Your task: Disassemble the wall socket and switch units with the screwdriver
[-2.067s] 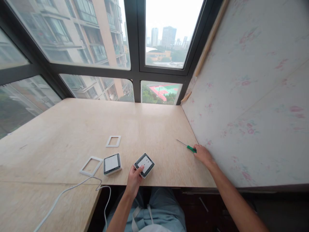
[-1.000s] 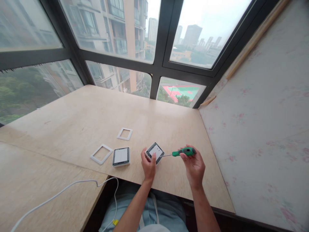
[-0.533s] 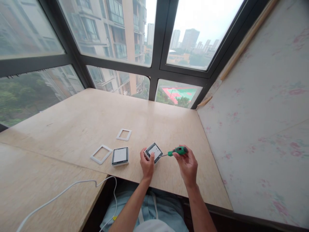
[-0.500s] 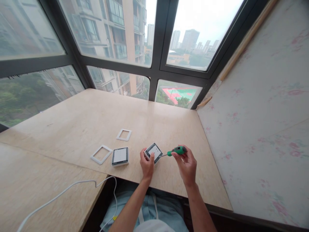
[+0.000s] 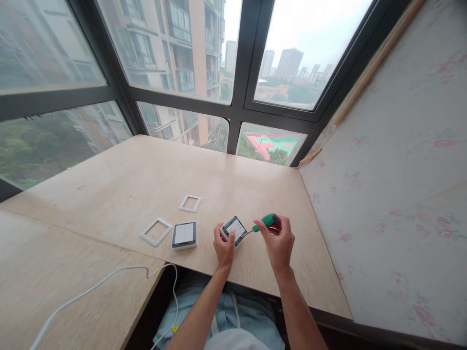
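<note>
My left hand (image 5: 224, 247) grips a grey-and-white wall switch module (image 5: 234, 229) and holds it tilted just above the wooden table (image 5: 146, 175). My right hand (image 5: 279, 240) is closed round a green-handled screwdriver (image 5: 265, 221), whose metal tip points left and touches the module's right edge. A second switch module (image 5: 184, 235) lies flat on the table to the left.
Two white square frames lie on the table, a larger frame (image 5: 156, 231) and a smaller frame (image 5: 190, 203). A white cable (image 5: 109, 279) trails over the lower board at left. A floral-papered wall (image 5: 383, 170) bounds the right side, and dark-framed windows (image 5: 237, 97) stand behind.
My right hand picked up the screwdriver from beside the wall and brought it to the module that my left hand lifted. Over the last half second the tip moved closer to the module's edge.
</note>
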`<state>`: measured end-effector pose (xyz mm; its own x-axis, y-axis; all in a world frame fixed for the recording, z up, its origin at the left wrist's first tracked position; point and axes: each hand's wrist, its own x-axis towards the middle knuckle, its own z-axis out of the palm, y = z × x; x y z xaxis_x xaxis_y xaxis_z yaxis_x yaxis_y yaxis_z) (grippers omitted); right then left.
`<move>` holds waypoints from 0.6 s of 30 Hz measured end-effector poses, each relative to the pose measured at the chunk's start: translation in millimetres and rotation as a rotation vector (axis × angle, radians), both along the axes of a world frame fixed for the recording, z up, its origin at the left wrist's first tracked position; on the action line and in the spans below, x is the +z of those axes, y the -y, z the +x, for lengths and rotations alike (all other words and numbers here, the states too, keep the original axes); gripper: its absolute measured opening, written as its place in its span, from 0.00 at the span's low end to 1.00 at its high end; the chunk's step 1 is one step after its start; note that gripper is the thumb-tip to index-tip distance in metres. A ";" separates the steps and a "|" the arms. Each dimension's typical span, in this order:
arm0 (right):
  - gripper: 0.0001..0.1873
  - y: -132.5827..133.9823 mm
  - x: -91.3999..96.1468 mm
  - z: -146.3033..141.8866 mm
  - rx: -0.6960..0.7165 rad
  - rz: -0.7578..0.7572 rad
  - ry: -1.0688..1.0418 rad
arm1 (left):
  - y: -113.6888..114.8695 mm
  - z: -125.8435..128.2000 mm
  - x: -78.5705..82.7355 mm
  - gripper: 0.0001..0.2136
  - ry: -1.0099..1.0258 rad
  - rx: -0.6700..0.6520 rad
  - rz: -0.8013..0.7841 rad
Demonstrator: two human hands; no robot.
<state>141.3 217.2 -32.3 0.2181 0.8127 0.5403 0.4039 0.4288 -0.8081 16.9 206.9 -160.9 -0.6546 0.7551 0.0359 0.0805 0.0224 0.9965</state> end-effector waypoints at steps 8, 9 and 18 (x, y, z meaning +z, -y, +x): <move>0.18 9.9 -0.1 15.3 0.364 -0.089 -0.057 | 2.3 -3.2 -2.4 0.27 0.125 -0.028 0.060; 0.18 10.6 0.2 18.4 0.418 -0.114 -0.068 | 2.2 -3.3 -2.7 0.27 0.130 -0.030 0.062; 0.14 4.4 6.6 37.6 0.418 -0.270 0.001 | 2.5 -2.1 0.2 0.26 0.108 -0.012 0.060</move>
